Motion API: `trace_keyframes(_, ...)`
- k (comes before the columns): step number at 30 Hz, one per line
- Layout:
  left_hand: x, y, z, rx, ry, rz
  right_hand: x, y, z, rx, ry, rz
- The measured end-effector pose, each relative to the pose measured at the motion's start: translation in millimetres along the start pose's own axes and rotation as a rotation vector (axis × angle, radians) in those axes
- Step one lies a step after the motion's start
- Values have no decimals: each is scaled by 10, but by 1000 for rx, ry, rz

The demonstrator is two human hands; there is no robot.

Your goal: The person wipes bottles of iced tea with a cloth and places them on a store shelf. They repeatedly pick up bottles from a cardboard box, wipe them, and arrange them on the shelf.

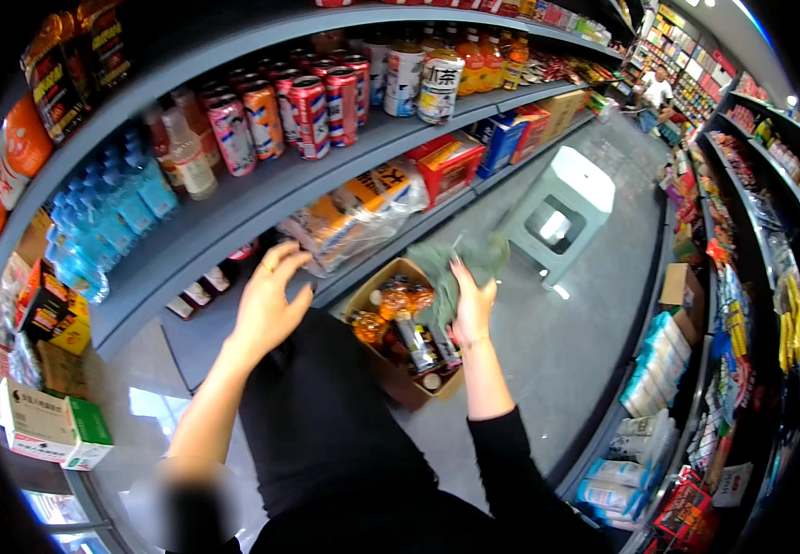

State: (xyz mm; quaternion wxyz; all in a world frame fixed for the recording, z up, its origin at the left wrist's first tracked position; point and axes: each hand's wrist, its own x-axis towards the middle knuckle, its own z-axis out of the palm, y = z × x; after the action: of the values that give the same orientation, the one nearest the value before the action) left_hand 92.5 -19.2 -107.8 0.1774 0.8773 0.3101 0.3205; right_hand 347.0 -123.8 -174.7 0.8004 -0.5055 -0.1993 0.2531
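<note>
My right hand (473,301) grips a crumpled grey-green cloth (452,266) above the far edge of an open cardboard box (400,398). Bottles with amber contents (396,302) and dark bottles with black and silver labels (417,344) lie in that box, on the floor. My left hand (272,298), a ring on one finger, is empty with its fingers apart, beside a plastic-wrapped orange pack (355,211) on the lower shelf. Red cans (311,118), a clear glass bottle (189,156) and blue-labelled water bottles (105,208) stand on the shelf above. The cloth covers part of the box.
A pale green plastic stool (563,208) stands on the floor beyond the box. Grey shelving (268,201) runs along the left, with red and blue cartons (445,166) low down. Stocked shelves line the right side. A person (655,90) is far down the aisle.
</note>
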Motion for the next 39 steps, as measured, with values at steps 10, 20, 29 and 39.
trace_keyframes(10,-405,-316,2873,-527,-212,-1092,-791,534,-1144,46,391,151)
trace_keyframes(20,-693,-38,2925,-993,-509,-1291,-676,747,-910,71,323,163)
trace_keyframes(29,-105,84,1609,-1535,-748,-950,-6,643,-778,485,1,368)
trace_keyframes(39,536,-364,627,-229,-275,179,472,-156,570,418,-423,-14)
